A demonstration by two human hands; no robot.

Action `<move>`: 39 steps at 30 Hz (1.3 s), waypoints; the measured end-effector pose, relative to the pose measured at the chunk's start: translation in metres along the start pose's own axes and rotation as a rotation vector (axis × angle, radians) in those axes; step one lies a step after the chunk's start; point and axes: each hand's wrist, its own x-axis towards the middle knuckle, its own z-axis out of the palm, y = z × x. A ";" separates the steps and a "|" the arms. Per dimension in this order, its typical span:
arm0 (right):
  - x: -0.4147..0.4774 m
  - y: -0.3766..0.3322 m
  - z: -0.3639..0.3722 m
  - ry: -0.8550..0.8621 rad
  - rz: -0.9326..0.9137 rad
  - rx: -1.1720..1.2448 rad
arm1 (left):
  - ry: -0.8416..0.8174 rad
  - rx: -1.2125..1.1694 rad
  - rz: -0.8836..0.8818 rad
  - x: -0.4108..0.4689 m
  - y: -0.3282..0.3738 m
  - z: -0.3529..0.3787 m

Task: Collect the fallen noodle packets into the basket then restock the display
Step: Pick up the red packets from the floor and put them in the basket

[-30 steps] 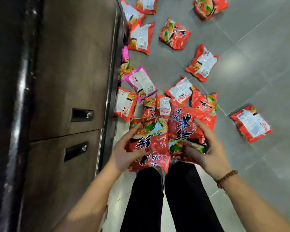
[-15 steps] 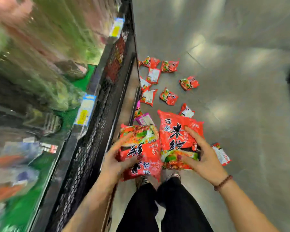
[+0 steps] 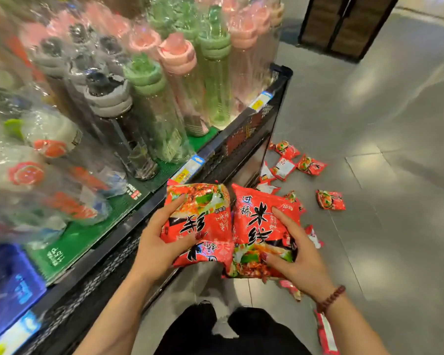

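Observation:
My left hand grips a red noodle packet turned upside down. My right hand grips a second red noodle packet, upright with black characters. The two packets sit side by side, touching, in front of my body beside the shelf edge. Several more red noodle packets lie scattered on the grey floor ahead and to the right, one apart from the rest. No basket is in view.
A black wire-fronted display shelf runs along my left, loaded with wrapped water bottles on a green mat. A dark cabinet stands at the far end. My black-trousered legs are below. A packet lies by my right foot.
The view has risen from the floor and lower cabinet doors up to the bottle shelf. Both hands kept their packets and lifted them. The floor packets now look farther away.

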 end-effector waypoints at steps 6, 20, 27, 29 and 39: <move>0.032 -0.011 -0.022 -0.287 -0.149 -0.001 | 0.303 -0.092 -0.031 -0.056 -0.001 0.019; 0.020 -0.054 0.071 -0.942 -0.363 -0.064 | 0.972 -0.118 -0.170 -0.247 -0.021 0.029; -0.042 -0.075 0.139 -1.131 -0.470 -0.088 | 1.173 -0.128 -0.196 -0.340 -0.041 0.015; -0.067 -0.082 0.166 -1.178 -0.460 -0.078 | 1.239 -0.156 -0.184 -0.372 -0.047 0.006; -0.227 -0.113 0.328 -1.438 -0.515 -0.094 | 1.545 -0.241 -0.243 -0.559 -0.084 -0.056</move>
